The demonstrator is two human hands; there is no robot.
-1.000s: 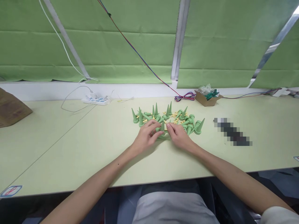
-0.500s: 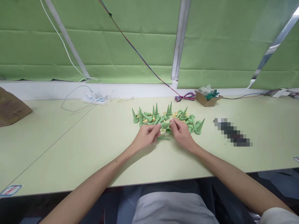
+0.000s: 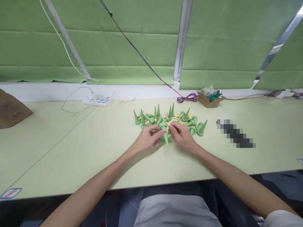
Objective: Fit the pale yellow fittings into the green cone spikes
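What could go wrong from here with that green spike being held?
The left hand grips the green spike with its tip pointing down; a loose pinch might drop it.

The right hand appears to pinch a small yellow piece, which could slip and get lost among the loose yellow pieces.

Upright spikes stand close beyond the hands and might be knocked over.

Nothing can be read with certainty. At the left of the table's front edge, a white sticker bears a red character in a blue border, too slanted to make out. A second sticker, at the right, is cut off by the view. Dark marks on the bag are illegible.
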